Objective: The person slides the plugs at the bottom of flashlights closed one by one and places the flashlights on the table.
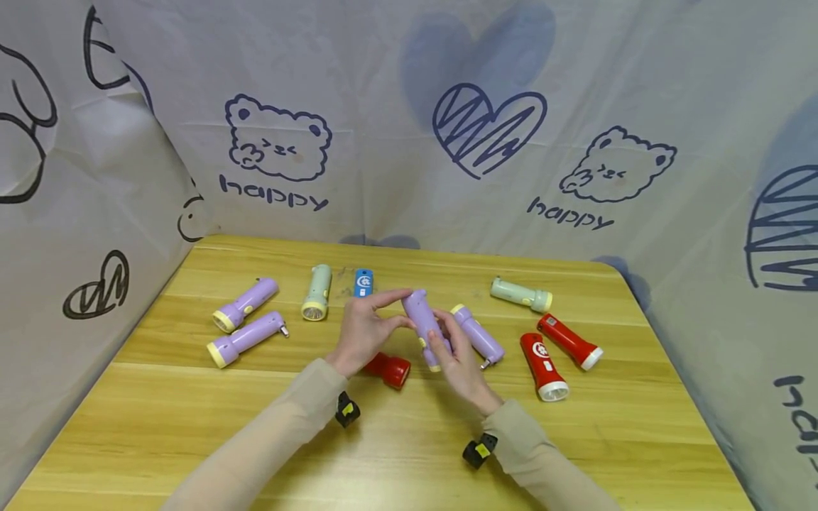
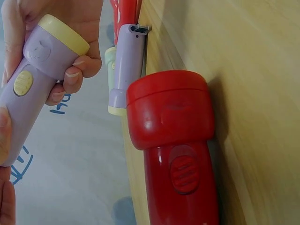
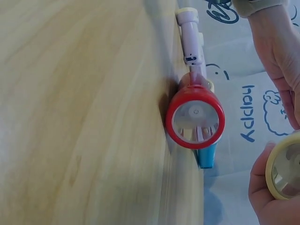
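Observation:
A purple flashlight with a pale yellow head is held tilted above the table between both hands. My right hand grips it near the head, fingers curled round the body, as the left wrist view also shows. At its tail end, the index finger and thumb of my left hand pinch it. The yellow rim and clear lens face the right wrist camera. Under my left hand lies a red flashlight, partly covered in the head view. Another purple flashlight, metal piece out at its tail, lies behind my right hand.
Two purple flashlights and a green one lie at the left. A blue flashlight is behind my left hand. At the right are a green flashlight and two red ones. Printed cloth surrounds the wooden table.

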Demonstrator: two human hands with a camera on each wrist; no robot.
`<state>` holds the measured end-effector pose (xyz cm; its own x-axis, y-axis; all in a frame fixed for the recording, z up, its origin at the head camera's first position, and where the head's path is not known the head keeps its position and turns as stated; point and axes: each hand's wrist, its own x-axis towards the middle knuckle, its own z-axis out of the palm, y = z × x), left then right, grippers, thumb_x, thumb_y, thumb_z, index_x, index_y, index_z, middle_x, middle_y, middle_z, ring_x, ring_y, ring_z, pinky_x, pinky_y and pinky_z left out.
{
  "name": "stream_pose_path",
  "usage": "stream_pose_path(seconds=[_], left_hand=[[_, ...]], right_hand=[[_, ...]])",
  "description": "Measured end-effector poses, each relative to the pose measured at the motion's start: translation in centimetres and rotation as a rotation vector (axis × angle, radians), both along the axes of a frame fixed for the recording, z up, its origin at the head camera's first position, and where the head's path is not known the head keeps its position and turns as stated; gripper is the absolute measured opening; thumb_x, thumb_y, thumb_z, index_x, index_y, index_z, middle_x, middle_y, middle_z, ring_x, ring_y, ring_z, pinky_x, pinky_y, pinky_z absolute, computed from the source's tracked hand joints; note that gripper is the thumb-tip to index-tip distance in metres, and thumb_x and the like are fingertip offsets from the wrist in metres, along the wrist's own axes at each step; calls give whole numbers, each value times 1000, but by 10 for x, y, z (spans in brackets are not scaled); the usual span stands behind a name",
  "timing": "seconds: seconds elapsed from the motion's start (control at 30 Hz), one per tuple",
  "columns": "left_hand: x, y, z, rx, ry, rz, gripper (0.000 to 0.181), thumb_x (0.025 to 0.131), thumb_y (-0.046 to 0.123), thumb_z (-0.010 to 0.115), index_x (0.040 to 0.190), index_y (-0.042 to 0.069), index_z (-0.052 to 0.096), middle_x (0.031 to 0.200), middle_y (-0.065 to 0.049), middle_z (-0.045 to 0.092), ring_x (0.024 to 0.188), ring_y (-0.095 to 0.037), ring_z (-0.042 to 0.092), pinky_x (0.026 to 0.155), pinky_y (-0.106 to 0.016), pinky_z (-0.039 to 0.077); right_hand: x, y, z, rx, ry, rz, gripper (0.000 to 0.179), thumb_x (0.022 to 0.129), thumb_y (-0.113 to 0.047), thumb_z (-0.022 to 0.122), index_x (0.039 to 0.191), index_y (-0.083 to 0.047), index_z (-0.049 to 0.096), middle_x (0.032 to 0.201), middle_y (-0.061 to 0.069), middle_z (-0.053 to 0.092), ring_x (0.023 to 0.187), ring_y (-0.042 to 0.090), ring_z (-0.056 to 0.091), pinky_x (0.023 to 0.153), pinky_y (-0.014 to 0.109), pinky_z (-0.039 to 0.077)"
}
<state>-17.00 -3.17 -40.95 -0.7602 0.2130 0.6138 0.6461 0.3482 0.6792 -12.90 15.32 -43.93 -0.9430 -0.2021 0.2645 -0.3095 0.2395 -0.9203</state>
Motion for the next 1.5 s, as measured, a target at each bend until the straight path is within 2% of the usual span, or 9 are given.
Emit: stream_pose_path(seconds=[0.2, 0.33, 0.5, 0.57, 0.63, 0.97, 1.13, 1.3, 1.5], left_hand=[[1, -2, 0, 27, 6, 17, 43, 70, 9, 89, 109, -1, 76, 109, -20, 75, 76, -30, 77, 64, -26, 62], [2, -3, 2, -5, -28, 24, 47, 70, 13, 90, 113, 0, 75, 112, -20, 75, 56, -25, 72, 65, -28, 62], [1, -5, 2, -75, -30, 13, 52, 69, 15, 91, 116, 1, 74, 117, -17, 74, 86, -28, 77, 85, -36, 62], [0, -6, 2, -92, -26, -7, 52, 70, 14, 90, 118, 1, 73, 119, -17, 73, 108, -31, 73, 93, -37, 60], [0, -6, 1, -101, -28, -28, 53, 71, 13, 90, 119, 0, 72, 120, -17, 73, 113, -31, 71, 96, -38, 58], [3, -2, -3, 9, -9, -64, 49, 70, 4, 88, 117, -1, 73, 121, -17, 73, 114, -32, 71, 98, -36, 57], [3, 0, -7, 57, 75, -72, 43, 69, 1, 87, 110, -1, 75, 117, -17, 74, 109, -32, 72, 93, -35, 59], [3, -3, -6, 37, 170, -67, 42, 65, 1, 90, 104, -3, 76, 111, -18, 76, 102, -32, 74, 91, -34, 60], [-3, -9, -6, 11, 220, -100, 42, 62, 2, 92, 101, -2, 77, 106, -17, 77, 95, -31, 76, 84, -32, 61]], right_hand=[[2, 0, 1, 2, -29, -5, 38, 107, -11, 44, 143, 1, 44, 118, 27, 62, 102, 40, 61, 82, 22, 53], [2, 3, 1, 9, -13, 7, 38, 107, -10, 45, 143, 3, 44, 116, 27, 63, 101, 37, 62, 82, 23, 54], [3, 9, 0, 60, 48, 15, 40, 106, -9, 46, 144, 1, 44, 111, 25, 63, 95, 15, 61, 82, 23, 53], [3, 11, 0, 76, 68, 23, 41, 106, -9, 46, 145, 0, 44, 111, 25, 62, 94, 10, 59, 83, 23, 53], [4, 13, -1, 88, 85, 29, 42, 106, -9, 47, 146, -1, 44, 112, 25, 62, 94, 7, 59, 83, 24, 53], [3, 13, -5, 68, 106, 9, 44, 103, -7, 53, 146, -2, 46, 125, 27, 63, 109, 21, 61, 94, 30, 54], [4, 11, -4, 30, 123, 2, 42, 101, -4, 56, 142, -1, 48, 127, 28, 62, 109, 18, 60, 94, 30, 53], [6, 9, -4, 4, 114, 8, 42, 100, -3, 57, 140, 1, 48, 130, 28, 61, 111, 16, 60, 95, 30, 52], [6, 11, -3, -12, 98, 59, 42, 100, -3, 56, 141, 0, 47, 125, 28, 62, 106, 9, 60, 92, 27, 53]])
